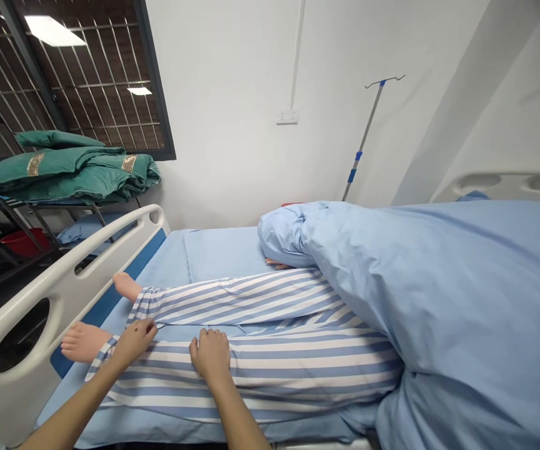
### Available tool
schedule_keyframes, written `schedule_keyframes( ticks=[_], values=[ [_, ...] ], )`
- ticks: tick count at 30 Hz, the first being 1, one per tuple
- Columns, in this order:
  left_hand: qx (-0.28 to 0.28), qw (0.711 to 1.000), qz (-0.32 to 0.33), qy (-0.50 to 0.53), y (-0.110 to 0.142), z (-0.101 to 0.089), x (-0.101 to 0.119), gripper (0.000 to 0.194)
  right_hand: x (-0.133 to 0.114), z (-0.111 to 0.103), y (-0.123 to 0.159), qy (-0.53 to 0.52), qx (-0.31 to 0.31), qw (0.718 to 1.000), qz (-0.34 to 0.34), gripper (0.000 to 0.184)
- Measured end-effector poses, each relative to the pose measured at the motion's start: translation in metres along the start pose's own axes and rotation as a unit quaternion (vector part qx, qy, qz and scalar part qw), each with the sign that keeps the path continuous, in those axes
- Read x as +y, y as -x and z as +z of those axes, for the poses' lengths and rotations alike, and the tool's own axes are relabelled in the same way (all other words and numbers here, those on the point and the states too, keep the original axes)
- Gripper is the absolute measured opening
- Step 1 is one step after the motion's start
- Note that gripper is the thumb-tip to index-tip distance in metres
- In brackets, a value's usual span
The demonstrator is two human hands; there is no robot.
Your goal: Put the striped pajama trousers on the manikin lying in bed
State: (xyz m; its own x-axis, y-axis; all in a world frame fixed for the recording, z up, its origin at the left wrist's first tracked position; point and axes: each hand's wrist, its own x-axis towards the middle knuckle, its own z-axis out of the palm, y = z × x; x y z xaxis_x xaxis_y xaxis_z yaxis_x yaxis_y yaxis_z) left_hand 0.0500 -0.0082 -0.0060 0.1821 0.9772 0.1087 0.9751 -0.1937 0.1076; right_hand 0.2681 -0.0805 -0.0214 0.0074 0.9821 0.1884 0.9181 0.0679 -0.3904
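The striped hospital trousers (255,369) lie on the legs of a figure stretched along the bed (223,253), their cuffs at the bare feet (85,342). Your left hand (132,344) pinches the cloth near those cuffs, while your right hand (210,356) lies curled on the nearer leg; you can't tell whether it grips. The pale blue quilt (429,300), bunched over the upper body, leaves the legs open to your reach, and the white side rail (64,275) runs beside the feet.

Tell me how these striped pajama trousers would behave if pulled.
The striped pajama trousers look thin and floppy: the cloth creases where the left hand gathers it. The bare feet at the cuffs suggest legs inside, likely adding weight. They may slide over the smooth blue sheet.
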Motion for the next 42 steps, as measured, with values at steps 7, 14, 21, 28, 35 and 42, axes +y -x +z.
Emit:
schedule_keyframes(
  ticks=[7, 14, 21, 28, 35, 42],
  values=[
    [-0.053, 0.989, -0.13, 0.047, 0.011, 0.013, 0.036, 0.033, 0.003, -0.003, 0.002, -0.019, 0.0, 1.0, -0.004, 0.03],
    [-0.052, 0.989, -0.138, -0.013, 0.014, 0.022, 0.038, 0.036, 0.004, 0.0, 0.0, -0.016, -0.007, 1.0, -0.003, 0.032],
    [-0.037, 0.988, -0.147, -0.011, 0.015, 0.02, 0.043, 0.037, 0.003, -0.001, 0.0, 0.011, -0.02, 1.0, -0.002, 0.032],
    [-0.046, 0.99, -0.136, 0.009, 0.017, 0.016, 0.043, 0.039, -0.002, -0.009, 0.001, 0.024, -0.041, 0.999, 0.009, 0.033],
    [-0.03, 0.987, -0.155, 0.043, 0.015, 0.02, 0.039, 0.039, -0.002, -0.003, 0.001, 0.049, -0.032, 0.998, -0.001, 0.03],
    [-0.012, 0.986, -0.161, 0.047, 0.018, 0.021, 0.038, 0.038, -0.005, -0.004, 0.0, 0.075, -0.047, 0.996, 0.006, 0.032]
  ],
)
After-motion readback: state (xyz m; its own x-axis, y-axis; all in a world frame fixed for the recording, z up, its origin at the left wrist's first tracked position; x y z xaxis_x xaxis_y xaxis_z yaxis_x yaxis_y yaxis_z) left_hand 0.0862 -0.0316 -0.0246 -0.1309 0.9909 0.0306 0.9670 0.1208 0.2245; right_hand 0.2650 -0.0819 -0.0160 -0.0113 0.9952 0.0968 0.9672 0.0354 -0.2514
